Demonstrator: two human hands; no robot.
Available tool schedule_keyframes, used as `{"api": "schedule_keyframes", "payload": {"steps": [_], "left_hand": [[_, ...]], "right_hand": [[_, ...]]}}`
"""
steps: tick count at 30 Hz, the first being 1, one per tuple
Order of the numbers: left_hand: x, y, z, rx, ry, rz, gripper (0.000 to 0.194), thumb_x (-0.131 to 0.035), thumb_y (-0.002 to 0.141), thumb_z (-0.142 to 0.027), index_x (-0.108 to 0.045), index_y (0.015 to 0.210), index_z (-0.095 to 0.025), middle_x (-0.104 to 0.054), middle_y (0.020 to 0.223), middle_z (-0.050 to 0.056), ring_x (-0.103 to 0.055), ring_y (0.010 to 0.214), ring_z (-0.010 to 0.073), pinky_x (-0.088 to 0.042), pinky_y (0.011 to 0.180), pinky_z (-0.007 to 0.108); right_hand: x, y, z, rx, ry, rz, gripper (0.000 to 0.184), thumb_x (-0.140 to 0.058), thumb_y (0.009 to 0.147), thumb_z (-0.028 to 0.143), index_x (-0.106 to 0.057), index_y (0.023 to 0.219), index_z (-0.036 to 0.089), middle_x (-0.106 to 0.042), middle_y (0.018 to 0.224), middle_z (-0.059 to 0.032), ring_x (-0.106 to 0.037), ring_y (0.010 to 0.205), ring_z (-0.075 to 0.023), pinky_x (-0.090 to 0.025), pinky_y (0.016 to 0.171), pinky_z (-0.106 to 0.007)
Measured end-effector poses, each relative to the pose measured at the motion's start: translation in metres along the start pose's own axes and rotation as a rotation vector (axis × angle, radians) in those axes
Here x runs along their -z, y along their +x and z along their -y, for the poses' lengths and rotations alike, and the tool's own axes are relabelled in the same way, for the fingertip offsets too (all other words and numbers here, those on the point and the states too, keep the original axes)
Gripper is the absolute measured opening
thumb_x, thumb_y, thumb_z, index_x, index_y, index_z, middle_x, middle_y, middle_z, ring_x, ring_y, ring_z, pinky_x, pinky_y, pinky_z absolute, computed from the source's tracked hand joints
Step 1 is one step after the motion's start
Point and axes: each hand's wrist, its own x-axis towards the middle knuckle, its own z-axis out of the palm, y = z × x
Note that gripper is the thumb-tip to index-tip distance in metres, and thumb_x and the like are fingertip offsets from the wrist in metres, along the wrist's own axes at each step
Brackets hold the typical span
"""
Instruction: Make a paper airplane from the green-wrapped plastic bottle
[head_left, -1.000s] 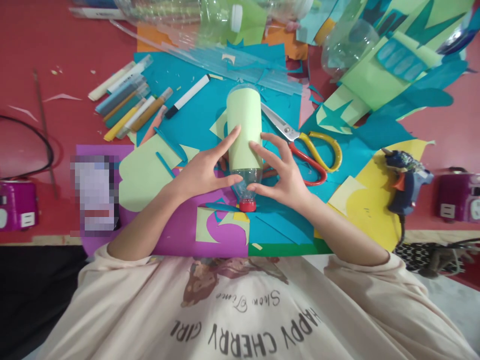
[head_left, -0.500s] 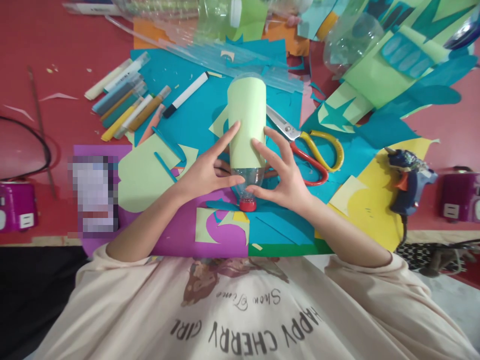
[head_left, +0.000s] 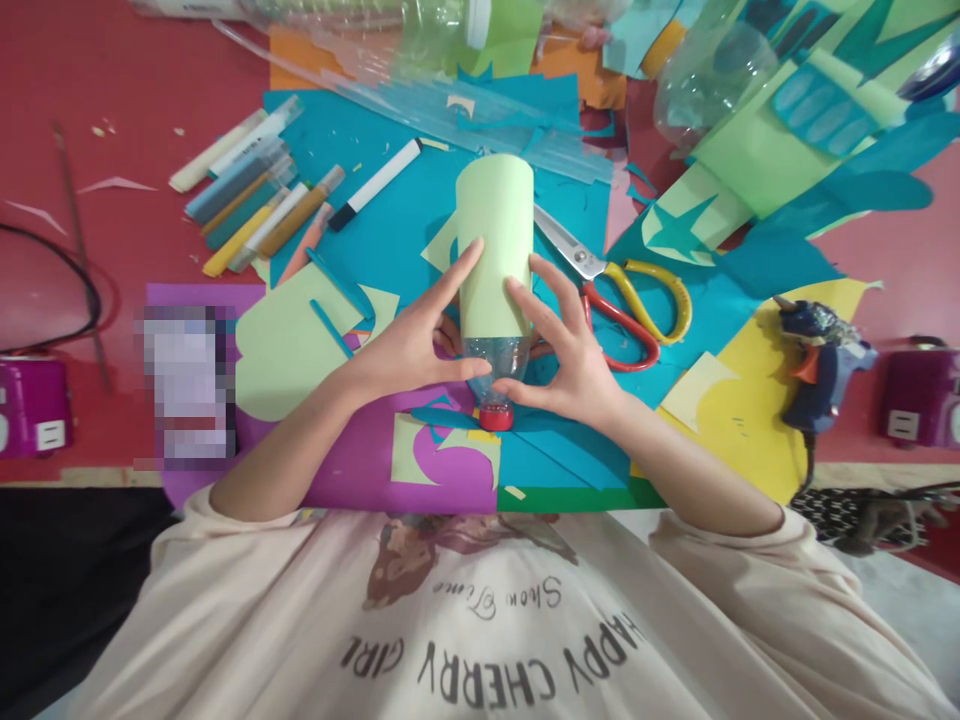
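Note:
Between my hands is a clear plastic bottle [head_left: 496,360] with a red cap [head_left: 496,416] pointing toward me. Light green paper [head_left: 493,245] wraps its body. My left hand [head_left: 412,345] grips the bottle from the left, index finger on the paper and thumb near the neck. From the other side my right hand [head_left: 570,350] holds it, fingertips along the paper's edge and thumb by the neck. Some fingers of both hands are hidden beneath the bottle. Scissors [head_left: 600,275] with yellow and red handles lie just to the right.
Several markers [head_left: 255,190] lie at the left, near a pixelated phone-like object [head_left: 189,385]. A blue glue gun [head_left: 825,365] rests on yellow paper [head_left: 750,430] at the right. Paper cut-outs [head_left: 697,225] and another clear bottle [head_left: 712,85] are at the back right. Purple paper [head_left: 337,470] lies in front.
The wrapped bottle's cap end sits slightly nearer to me, and less clear plastic shows past the paper's far end. Both hands keep nearly the same grip.

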Motion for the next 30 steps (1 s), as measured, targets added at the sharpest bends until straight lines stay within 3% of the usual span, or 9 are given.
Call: {"api": "schedule_keyframes", "payload": {"steps": [6, 11, 20, 25, 30], "left_hand": [[0.0008, -0.0009, -0.0004, 0.006, 0.065, -0.006, 0.098, -0.057, 0.079, -0.073, -0.003, 0.153, -0.041, -0.046, 0.146, 0.009, -0.067, 0.101, 0.0278, -0.059, 0.085, 0.046], [0.0033, -0.0021, 0.0005, 0.008, 0.152, -0.013, 0.099, -0.053, 0.079, -0.075, -0.005, 0.154, -0.033, -0.045, 0.146, 0.012, -0.065, 0.106, 0.0282, -0.057, 0.089, 0.041], [0.0072, -0.0015, -0.0012, -0.018, 0.31, -0.052, 0.102, -0.053, 0.076, -0.078, -0.011, 0.154, -0.028, -0.044, 0.144, 0.015, -0.051, 0.126, 0.0364, -0.045, 0.104, 0.051], [0.0077, -0.0013, -0.0053, -0.114, 0.376, -0.049, 0.079, -0.049, 0.084, -0.07, -0.025, 0.149, -0.031, -0.033, 0.152, 0.012, -0.032, 0.142, 0.037, -0.032, 0.115, 0.056], [0.0057, 0.0003, -0.0057, -0.214, 0.387, 0.018, 0.066, -0.04, 0.094, -0.058, -0.021, 0.15, -0.03, -0.033, 0.155, 0.011, -0.028, 0.146, 0.0324, -0.024, 0.119, 0.056]], "right_hand": [[0.0001, -0.0005, -0.0011, -0.044, 0.002, 0.032, 0.085, -0.057, 0.082, 0.066, -0.022, 0.154, 0.036, -0.02, 0.158, -0.0101, -0.04, 0.138, -0.0398, -0.066, 0.072, -0.043], [0.0003, 0.0, -0.0042, -0.05, 0.071, 0.094, 0.087, -0.056, 0.083, 0.066, -0.017, 0.155, 0.036, -0.015, 0.16, -0.0114, -0.064, 0.107, -0.0278, -0.065, 0.068, -0.04], [0.004, 0.0021, -0.0065, -0.023, 0.117, 0.136, 0.084, -0.058, 0.085, 0.06, -0.014, 0.155, 0.04, -0.014, 0.16, -0.0114, -0.066, 0.089, -0.0195, -0.064, 0.067, -0.041], [0.0021, 0.0022, -0.0062, -0.019, 0.115, 0.117, 0.085, -0.059, 0.084, 0.061, -0.017, 0.155, 0.037, -0.015, 0.159, -0.0135, -0.066, 0.095, -0.0227, -0.064, 0.066, -0.04], [0.0004, 0.0023, -0.0055, -0.035, 0.11, 0.117, 0.088, -0.057, 0.083, 0.064, -0.015, 0.155, 0.034, -0.015, 0.16, -0.0139, -0.061, 0.111, -0.0302, -0.065, 0.065, -0.04]]}}
